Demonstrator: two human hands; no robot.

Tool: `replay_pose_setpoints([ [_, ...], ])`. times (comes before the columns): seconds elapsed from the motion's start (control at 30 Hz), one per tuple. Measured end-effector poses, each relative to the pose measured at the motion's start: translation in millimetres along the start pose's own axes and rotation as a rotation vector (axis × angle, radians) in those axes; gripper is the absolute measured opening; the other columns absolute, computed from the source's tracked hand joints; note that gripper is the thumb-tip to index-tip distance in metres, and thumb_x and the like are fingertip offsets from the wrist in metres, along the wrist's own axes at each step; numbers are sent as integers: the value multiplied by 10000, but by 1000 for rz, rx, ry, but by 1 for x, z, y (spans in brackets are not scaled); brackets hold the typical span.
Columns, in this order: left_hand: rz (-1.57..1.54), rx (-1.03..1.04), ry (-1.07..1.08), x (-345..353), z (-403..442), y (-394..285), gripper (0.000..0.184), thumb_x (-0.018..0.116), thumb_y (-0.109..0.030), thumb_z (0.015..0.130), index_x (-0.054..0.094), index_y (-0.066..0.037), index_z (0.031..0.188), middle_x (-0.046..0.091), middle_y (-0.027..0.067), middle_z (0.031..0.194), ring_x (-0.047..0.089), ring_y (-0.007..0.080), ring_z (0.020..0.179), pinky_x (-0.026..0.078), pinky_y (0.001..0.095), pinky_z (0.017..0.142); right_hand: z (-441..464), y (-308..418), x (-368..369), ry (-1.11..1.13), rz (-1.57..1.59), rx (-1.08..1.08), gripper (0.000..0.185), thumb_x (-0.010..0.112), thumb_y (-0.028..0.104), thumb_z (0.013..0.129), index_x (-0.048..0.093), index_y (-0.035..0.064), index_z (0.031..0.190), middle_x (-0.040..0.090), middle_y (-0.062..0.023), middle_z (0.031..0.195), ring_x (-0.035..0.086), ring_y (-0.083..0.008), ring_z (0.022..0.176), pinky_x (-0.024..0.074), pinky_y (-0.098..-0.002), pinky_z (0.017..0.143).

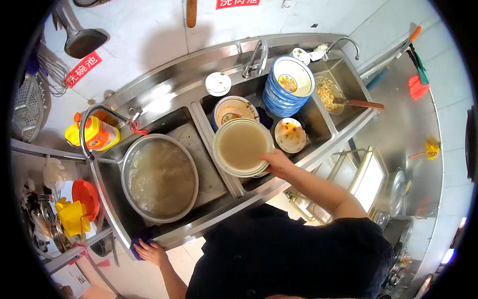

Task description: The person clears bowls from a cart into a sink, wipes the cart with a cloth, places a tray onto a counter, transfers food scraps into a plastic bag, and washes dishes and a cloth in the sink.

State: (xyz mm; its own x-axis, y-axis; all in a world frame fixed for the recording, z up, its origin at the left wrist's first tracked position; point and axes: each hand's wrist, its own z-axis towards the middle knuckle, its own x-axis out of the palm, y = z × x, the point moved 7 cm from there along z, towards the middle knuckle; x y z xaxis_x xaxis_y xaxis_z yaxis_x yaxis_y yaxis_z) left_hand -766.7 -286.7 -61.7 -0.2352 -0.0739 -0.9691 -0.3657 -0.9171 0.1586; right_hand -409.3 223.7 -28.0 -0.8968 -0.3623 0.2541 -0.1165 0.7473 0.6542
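My right hand (279,164) grips the rim of a pale bowl (243,146) full of cloudy brownish liquid, above the middle sink basin. Down at the front left corner of the sink, my left hand (150,252) holds a dark purple cloth (143,238) against the edge. A large metal basin (195,174) of murky water fills much of the left sink. Behind the held bowl sits a blue-rimmed bowl (219,107) with food residue. To its right rises a stack of blue and white bowls (284,97). A small soiled dish (290,135) lies beside my right hand.
An orange and yellow detergent jug (97,134) stands behind the left tap (85,124). Food scraps (326,92) and a wooden-handled tool (362,104) are in the right basin. A small white dish (218,83) rests on the back ledge. A wheeled rack (369,182) stands at the right.
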Motion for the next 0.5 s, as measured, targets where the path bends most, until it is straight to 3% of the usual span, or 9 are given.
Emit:
replay_pose_setpoints([
  [0.17,50,-52,83,0,-1,-5,522,468,-186,866,338,-112,1366,250,195,1437,319,369,1276,265,478,1046,-30,59,-73,-238,88,-134,262,580,86,789,563,29,1044,636,-91,967,651,-183,808,554,-304,620],
  [0.27,50,-40,84,3,-3,-3,521,449,-210,887,315,-117,1382,250,211,1434,297,380,1290,277,476,1041,-24,72,-133,-266,36,-54,271,554,99,818,530,-23,1058,614,-135,959,634,-232,820,563,-316,636],
  [0.5,78,-149,185,6,-1,-9,504,414,-192,889,328,-124,1382,236,205,1442,299,378,1289,286,463,1045,-25,85,-200,-371,56,-63,241,497,90,818,519,-60,1005,594,-141,856,606,-208,726,531,-278,549],
])
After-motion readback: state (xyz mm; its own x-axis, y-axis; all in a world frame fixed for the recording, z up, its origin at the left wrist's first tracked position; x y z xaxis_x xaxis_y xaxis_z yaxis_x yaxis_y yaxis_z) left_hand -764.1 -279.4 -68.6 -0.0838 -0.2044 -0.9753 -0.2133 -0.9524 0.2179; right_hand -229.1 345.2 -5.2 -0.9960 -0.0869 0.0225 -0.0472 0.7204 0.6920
